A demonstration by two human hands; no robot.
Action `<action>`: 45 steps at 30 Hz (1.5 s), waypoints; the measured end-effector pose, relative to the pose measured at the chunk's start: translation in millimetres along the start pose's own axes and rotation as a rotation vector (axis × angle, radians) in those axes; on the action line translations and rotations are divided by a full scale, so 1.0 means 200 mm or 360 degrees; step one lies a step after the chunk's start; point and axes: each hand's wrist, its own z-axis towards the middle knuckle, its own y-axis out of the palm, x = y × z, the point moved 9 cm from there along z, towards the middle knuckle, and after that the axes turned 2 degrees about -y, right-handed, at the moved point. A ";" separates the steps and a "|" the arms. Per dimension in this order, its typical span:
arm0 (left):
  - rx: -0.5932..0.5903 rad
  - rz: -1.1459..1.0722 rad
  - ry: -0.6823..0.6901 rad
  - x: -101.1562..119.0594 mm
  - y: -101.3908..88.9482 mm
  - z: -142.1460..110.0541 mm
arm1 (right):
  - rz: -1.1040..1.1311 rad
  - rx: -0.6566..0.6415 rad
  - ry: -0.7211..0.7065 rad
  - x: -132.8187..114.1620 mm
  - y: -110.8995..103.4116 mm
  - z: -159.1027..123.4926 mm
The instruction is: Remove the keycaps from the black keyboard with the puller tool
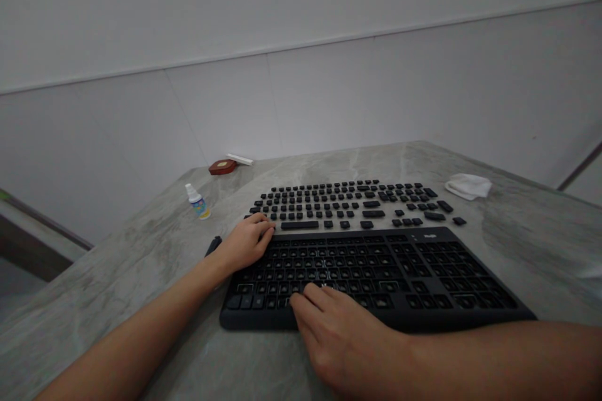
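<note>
From the head camera, a black plastic keyboard frame (376,276) with its keycaps removed lies on the grey marbled desk (517,232), close to the near edge. The left hand (247,241) rests on the frame's far left corner, fingers loosely curled and together, pinching nothing that can be made out. The right hand (338,332) lies over the front edge, its fingers spread flat on the lower rows, clamped on nothing. Just behind the frame, loose black keycaps (348,200) are laid out in rows. A small white spray bottle (197,202) stands to the left, a crumpled white cloth (468,186) to the right, and a reddish-brown flat case (222,166) lies at the far end.
</note>
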 end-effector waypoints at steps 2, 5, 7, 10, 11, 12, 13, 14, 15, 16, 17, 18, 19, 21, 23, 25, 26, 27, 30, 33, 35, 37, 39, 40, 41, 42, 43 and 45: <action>-0.0019 0.0019 -0.0009 -0.02 0.00 0.00 | 0.0004 -0.0006 -0.0021 0.00 0.01 0.00; -0.0049 0.0043 -0.0035 -0.07 0.00 0.00 | -0.0001 -0.0007 -0.0033 0.00 0.01 0.00; -0.0078 0.0045 -0.0047 -0.11 -0.01 0.00 | 0.0004 -0.0006 -0.0016 0.00 0.01 0.00; -0.0138 0.0035 -0.0048 -0.15 -0.02 -0.01 | 0.0029 -0.0030 -0.0001 0.01 0.01 0.00; -0.0157 0.0030 -0.0047 -0.16 -0.02 -0.01 | 0.0038 -0.0038 -0.0005 0.01 0.01 0.00; -0.0171 0.0027 -0.0049 -0.17 -0.03 -0.01 | 0.0048 -0.0043 -0.0004 0.02 0.01 0.00; -0.0179 0.0023 -0.0053 -0.18 -0.03 -0.01 | 0.0059 -0.0047 -0.0003 0.02 0.01 -0.01; -0.0183 0.0021 -0.0059 -0.19 -0.03 -0.02 | 0.0068 -0.0051 -0.0009 0.02 0.01 -0.01; -0.0182 0.0018 -0.0065 -0.19 -0.04 -0.02 | 0.0075 -0.0055 -0.0014 0.02 0.01 -0.01; -0.0180 0.0016 -0.0071 -0.20 -0.04 -0.02 | 0.0081 -0.0062 -0.0014 0.02 0.01 -0.01; -0.0178 0.0015 -0.0077 -0.20 -0.04 -0.02 | 0.0087 -0.0070 -0.0012 0.02 0.01 -0.01; -0.0178 0.0014 -0.0081 -0.21 -0.04 -0.02 | 0.0093 -0.0080 -0.0008 0.02 0.02 -0.01; -0.0180 0.0014 -0.0084 -0.21 -0.04 -0.02 | 0.0099 -0.0088 -0.0001 0.03 0.02 -0.01; -0.0192 0.0017 -0.0086 -0.22 -0.04 -0.02 | 0.0116 -0.0103 0.0012 0.03 0.02 -0.02; -0.0207 0.0020 -0.0086 -0.23 -0.04 -0.02 | 0.0128 -0.0105 0.0013 0.03 0.02 -0.02; -0.0214 0.0023 -0.0088 -0.24 -0.04 -0.02 | 0.0135 -0.0111 0.0012 0.03 0.02 -0.02; -0.0214 0.0027 -0.0092 -0.24 -0.05 -0.02 | 0.0139 -0.0116 0.0008 0.04 0.03 -0.02; -0.0210 0.0034 -0.0101 -0.24 -0.05 -0.02 | 0.0141 -0.0117 0.0002 0.03 0.03 -0.02; -0.0148 0.0081 -0.0173 -0.24 -0.09 -0.02 | 0.0131 -0.0109 0.0003 0.04 0.02 -0.01; -0.0058 0.0118 -0.0243 -0.20 -0.18 -0.05 | 0.0111 -0.0109 0.0013 0.04 0.02 -0.01; -0.0085 0.0066 -0.0200 -0.11 -0.23 -0.08 | 0.0110 -0.0118 0.0002 0.04 0.02 -0.01; -0.0292 -0.0174 0.0021 0.05 -0.22 -0.11 | 0.0125 -0.0118 -0.0008 0.04 0.02 -0.01; -0.0557 -0.0433 0.0306 0.23 -0.20 -0.17 | 0.0146 -0.0116 0.0000 0.04 0.02 -0.01; -0.0664 -0.0516 0.0393 0.30 -0.18 -0.19 | 0.0152 -0.0113 -0.0002 0.04 0.02 -0.01; -0.0748 -0.0570 0.0467 0.35 -0.17 -0.22 | 0.0154 -0.0112 -0.0003 0.04 0.02 -0.01; -0.0796 -0.0600 0.0515 0.39 -0.16 -0.23 | 0.0151 -0.0113 -0.0005 0.04 0.02 -0.01; -0.0817 -0.0613 0.0549 0.41 -0.15 -0.24 | 0.0147 -0.0115 -0.0006 0.04 0.02 -0.01; -0.0798 -0.0631 0.0600 0.43 -0.15 -0.25 | 0.0144 -0.0112 -0.0010 0.04 0.02 -0.01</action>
